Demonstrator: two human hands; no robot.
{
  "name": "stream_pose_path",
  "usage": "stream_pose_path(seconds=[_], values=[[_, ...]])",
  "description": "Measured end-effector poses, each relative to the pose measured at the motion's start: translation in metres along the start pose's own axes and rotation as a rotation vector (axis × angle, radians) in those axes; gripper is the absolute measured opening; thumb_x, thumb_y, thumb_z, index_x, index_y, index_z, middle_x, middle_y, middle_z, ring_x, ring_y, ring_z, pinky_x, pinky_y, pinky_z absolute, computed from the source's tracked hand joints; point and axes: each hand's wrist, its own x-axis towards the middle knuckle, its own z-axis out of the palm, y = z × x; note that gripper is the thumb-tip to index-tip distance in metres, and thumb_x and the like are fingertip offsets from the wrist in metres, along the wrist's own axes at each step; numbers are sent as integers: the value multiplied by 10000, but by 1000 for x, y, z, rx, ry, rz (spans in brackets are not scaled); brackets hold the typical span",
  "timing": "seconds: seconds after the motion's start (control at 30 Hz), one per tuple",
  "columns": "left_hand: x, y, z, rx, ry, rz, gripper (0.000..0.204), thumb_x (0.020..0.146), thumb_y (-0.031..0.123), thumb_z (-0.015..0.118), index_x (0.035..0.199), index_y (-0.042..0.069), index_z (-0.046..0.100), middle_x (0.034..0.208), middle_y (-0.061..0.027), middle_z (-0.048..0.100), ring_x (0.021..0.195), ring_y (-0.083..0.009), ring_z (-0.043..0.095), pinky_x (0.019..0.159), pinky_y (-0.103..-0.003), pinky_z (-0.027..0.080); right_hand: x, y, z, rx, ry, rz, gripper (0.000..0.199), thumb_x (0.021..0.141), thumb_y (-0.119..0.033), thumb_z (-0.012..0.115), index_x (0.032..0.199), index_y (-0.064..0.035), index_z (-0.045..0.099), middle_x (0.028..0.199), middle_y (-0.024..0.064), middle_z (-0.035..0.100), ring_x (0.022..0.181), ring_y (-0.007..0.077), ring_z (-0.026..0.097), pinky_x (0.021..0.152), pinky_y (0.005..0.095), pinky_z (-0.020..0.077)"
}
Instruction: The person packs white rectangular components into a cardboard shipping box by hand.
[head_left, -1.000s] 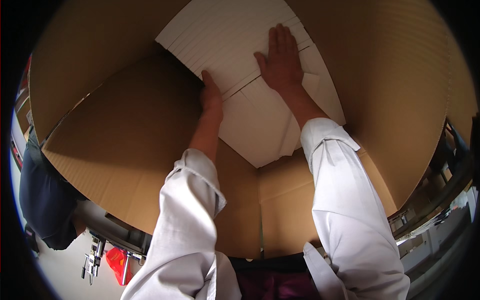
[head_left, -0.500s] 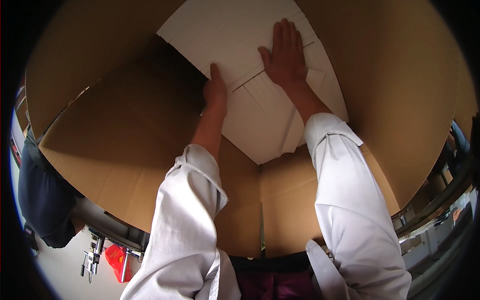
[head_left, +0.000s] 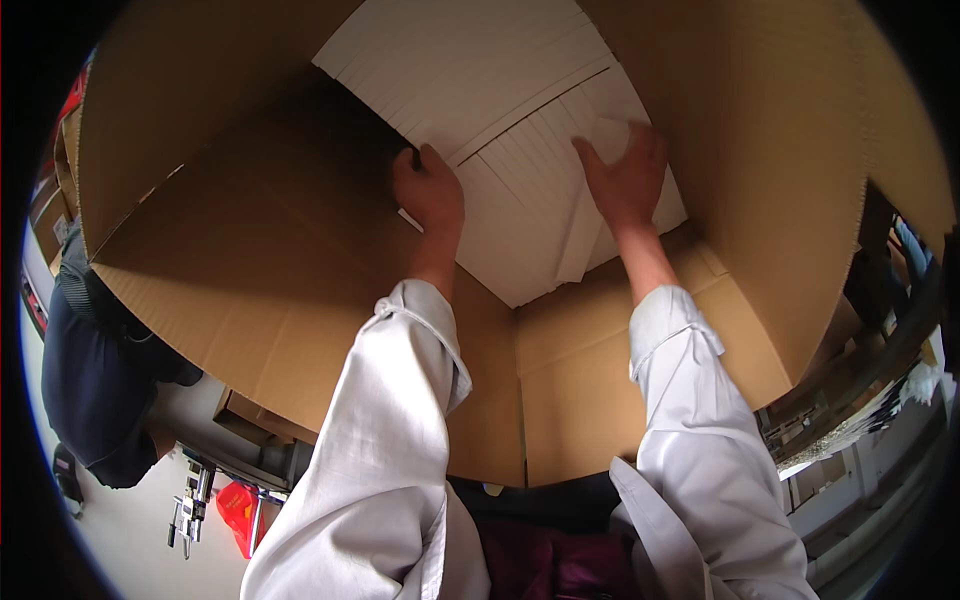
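Observation:
A stack of flat white board pieces (head_left: 530,225) lies inside a large brown cardboard box (head_left: 270,340). Slits and a long dark gap run across the white surface. At the stack's left edge is my left hand (head_left: 430,192), its fingers bent and the thumb apart from them. A small white corner shows just under that hand. My right hand (head_left: 628,180) is at the stack's right side, thumb spread wide from the fingers, which are slightly blurred. A loose white flap (head_left: 580,245) lies near the right wrist.
Tall box walls (head_left: 740,150) rise around both arms. Outside at left a person in dark clothing (head_left: 95,370) stands close to the box. Below are a metal fitting (head_left: 192,500) and a red bag (head_left: 238,515). Shelving with assorted items (head_left: 850,450) is at right.
My right hand has come off the white surface's far part, moving nearer and right to the stack's side. My left hand has shifted slightly nearer, its fingers more bent.

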Motion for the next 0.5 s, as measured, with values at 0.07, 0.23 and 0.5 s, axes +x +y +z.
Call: stream_pose_path(seconds=[0.07, 0.23, 0.5], values=[[-22, 7, 8, -43, 91, 140, 353, 942, 267, 654, 1056, -66, 644, 985, -253, 684, 949, -367, 666, 850, -436, 503, -25, 28, -1, -69, -84, 170, 822, 751, -518, 811, 1273, 29, 489, 1290, 256, 546, 1241, 410, 517, 1019, 479, 450], [-45, 2, -3, -145, -185, -1, 222, 914, 193, 675, 1035, 7, 665, 984, -154, 716, 961, -319, 685, 864, -407, 520, -64, 30, 12, -72, -469, 474, 832, 745, -517, 800, 1263, 29, 446, 1245, 270, 578, 1118, 419, 624, 928, 491, 516], [-85, 17, -9, 235, -813, 97, 370, 890, 334, 665, 1052, 2, 686, 1069, -206, 716, 1050, -353, 675, 901, -411, 523, -75, 20, 3, 6, -479, 466, 647, 803, -422, 714, 1226, 12, 489, 1242, 273, 614, 1122, 420, 632, 931, 477, 524]])
